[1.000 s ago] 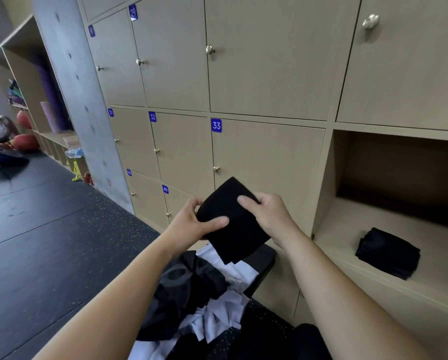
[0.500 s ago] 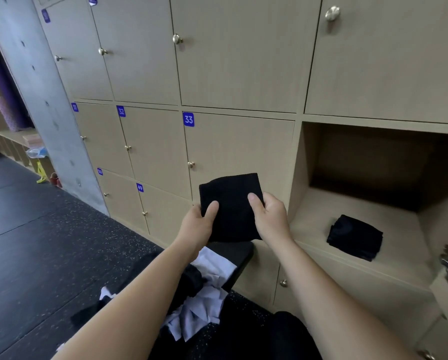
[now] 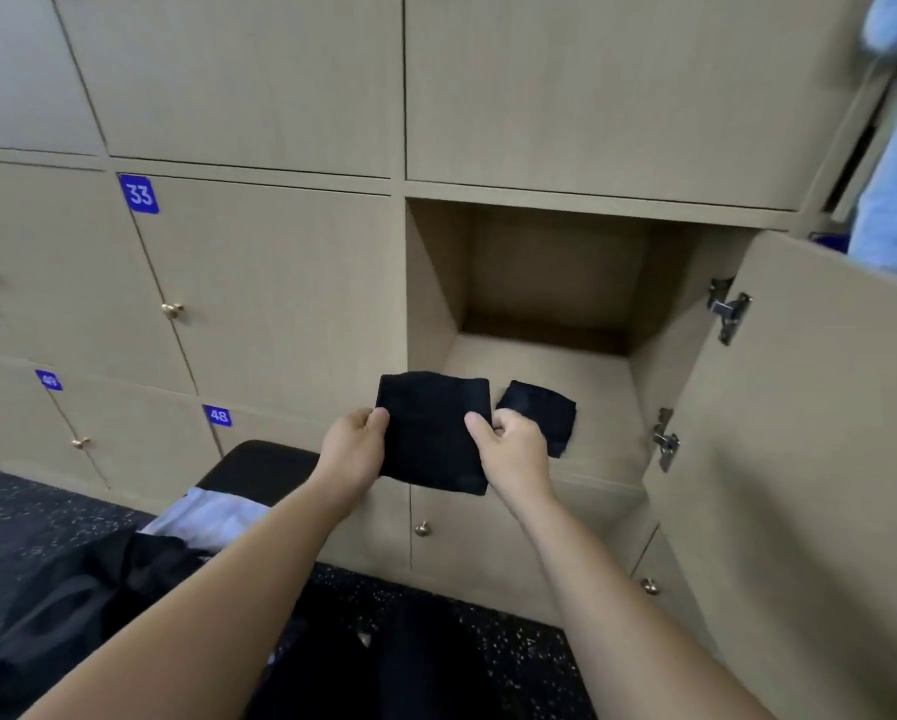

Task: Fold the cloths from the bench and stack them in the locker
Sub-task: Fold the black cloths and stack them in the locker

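Here, in the head view, the left hand [image 3: 351, 450] and the right hand [image 3: 515, 452] pinch the folded black cloth [image 3: 432, 433] by its two side edges, thumbs in front and fingers curled behind, so the square stays flat and its folds cannot spring open. It hangs just in front of the open locker [image 3: 608, 402], beside a smaller folded cloth [image 3: 542, 414] lying on the locker floor (a likely base for the stack). Both are soft, matte, dark fabric. The locker is smooth pale board, its door [image 3: 799, 433] swung wide. On the padded black worktop [image 3: 259, 466] lie a rumpled white cloth [image 3: 212, 516] and crumpled black cloths [image 3: 139, 569], unfolded.
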{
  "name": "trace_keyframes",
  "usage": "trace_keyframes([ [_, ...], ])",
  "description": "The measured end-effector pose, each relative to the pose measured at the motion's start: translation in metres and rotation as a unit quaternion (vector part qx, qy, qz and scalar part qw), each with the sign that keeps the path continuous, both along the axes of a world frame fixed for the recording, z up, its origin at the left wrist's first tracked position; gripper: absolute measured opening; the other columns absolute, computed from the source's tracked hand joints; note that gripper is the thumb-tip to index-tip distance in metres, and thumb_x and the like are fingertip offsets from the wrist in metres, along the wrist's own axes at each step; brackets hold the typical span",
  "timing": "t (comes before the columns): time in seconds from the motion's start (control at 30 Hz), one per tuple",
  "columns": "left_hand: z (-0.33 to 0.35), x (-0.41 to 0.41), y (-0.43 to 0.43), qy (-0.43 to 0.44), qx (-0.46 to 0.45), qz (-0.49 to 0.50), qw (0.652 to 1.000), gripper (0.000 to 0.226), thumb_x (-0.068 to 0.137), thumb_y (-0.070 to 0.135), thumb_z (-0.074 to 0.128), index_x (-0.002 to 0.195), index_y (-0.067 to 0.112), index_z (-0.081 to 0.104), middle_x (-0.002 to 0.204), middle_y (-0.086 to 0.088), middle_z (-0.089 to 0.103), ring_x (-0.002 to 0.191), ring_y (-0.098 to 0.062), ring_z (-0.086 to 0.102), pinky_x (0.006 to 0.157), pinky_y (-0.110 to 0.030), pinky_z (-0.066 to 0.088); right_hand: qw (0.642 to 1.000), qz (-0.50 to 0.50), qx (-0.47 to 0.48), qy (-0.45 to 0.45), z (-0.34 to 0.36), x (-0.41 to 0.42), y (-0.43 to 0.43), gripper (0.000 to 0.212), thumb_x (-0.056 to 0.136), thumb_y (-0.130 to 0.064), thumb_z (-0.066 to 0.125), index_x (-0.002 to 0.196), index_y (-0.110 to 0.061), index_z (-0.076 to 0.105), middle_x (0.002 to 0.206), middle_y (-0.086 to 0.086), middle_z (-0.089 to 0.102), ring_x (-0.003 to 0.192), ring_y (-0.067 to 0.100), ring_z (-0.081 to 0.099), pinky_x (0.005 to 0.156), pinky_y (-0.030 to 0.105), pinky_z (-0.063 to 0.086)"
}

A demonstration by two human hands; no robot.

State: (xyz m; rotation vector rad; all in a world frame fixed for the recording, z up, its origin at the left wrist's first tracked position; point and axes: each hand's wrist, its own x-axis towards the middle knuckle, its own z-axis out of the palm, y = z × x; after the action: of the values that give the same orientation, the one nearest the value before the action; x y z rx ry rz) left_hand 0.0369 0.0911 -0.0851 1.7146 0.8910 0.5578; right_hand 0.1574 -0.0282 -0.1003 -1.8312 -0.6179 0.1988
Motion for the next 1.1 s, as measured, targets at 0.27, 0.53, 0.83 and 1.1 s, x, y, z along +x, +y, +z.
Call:
trace_keyframes([
  [0.27, -0.020, 0.080, -0.030, 0.018, -0.067, -0.062, 0.996, 0.024, 0.104, 0.016, 0.040, 0.090, 0.019, 0.060, 0.102, -0.007, 0.067, 0.098, -0.022, 0.062, 0.088, -0.035, 0.049, 0.994, -0.032, -0.072, 0.072, -0.043, 0.076, -0.044, 0.021, 0.081, -0.015, 0.055, 0.067, -0.002, 0.046, 0.058, 0.009, 0.047, 0.059, 0.021, 0.042, 0.058, 0.033, 0.035],
  [0.53, -0.043, 0.154, -0.023, 0.033, -0.057, -0.075, 0.995, 0.022, 0.101, 0.016, 0.052, 0.087, 0.018, 0.069, 0.087, 0.000, 0.072, 0.080, -0.012, 0.065, 0.067, -0.022, 0.046, 0.989, -0.101, -0.064, 0.089, -0.064, 0.131, -0.047, 0.007, 0.088, -0.005, 0.064, 0.091, 0.000, 0.069, 0.093, 0.013, 0.073, 0.090, 0.030, 0.068, 0.084, 0.044, 0.054],
  [0.83, -0.044, 0.249, 0.010, 0.023, -0.045, -0.092, 0.994, 0.020, 0.101, 0.017, 0.052, 0.092, 0.011, 0.070, 0.087, 0.000, 0.070, 0.080, -0.012, 0.063, 0.058, -0.020, 0.041, 0.986, -0.141, -0.038, 0.086, -0.069, 0.221, -0.013, 0.010, 0.090, -0.013, 0.065, 0.087, -0.023, 0.063, 0.087, -0.007, 0.067, 0.090, 0.015, 0.064, 0.089, 0.038, 0.053],
  [1.1, -0.073, 0.286, 0.029, 0.035, -0.061, -0.108, 0.992, 0.019, 0.100, 0.017, 0.055, 0.090, 0.013, 0.070, 0.088, -0.001, 0.071, 0.078, -0.011, 0.065, 0.056, -0.017, 0.045, 0.983, -0.155, -0.040, 0.091, -0.099, 0.255, 0.002, 0.018, 0.090, -0.010, 0.066, 0.081, -0.024, 0.061, 0.076, -0.014, 0.060, 0.084, 0.014, 0.062, 0.083, 0.030, 0.050],
])
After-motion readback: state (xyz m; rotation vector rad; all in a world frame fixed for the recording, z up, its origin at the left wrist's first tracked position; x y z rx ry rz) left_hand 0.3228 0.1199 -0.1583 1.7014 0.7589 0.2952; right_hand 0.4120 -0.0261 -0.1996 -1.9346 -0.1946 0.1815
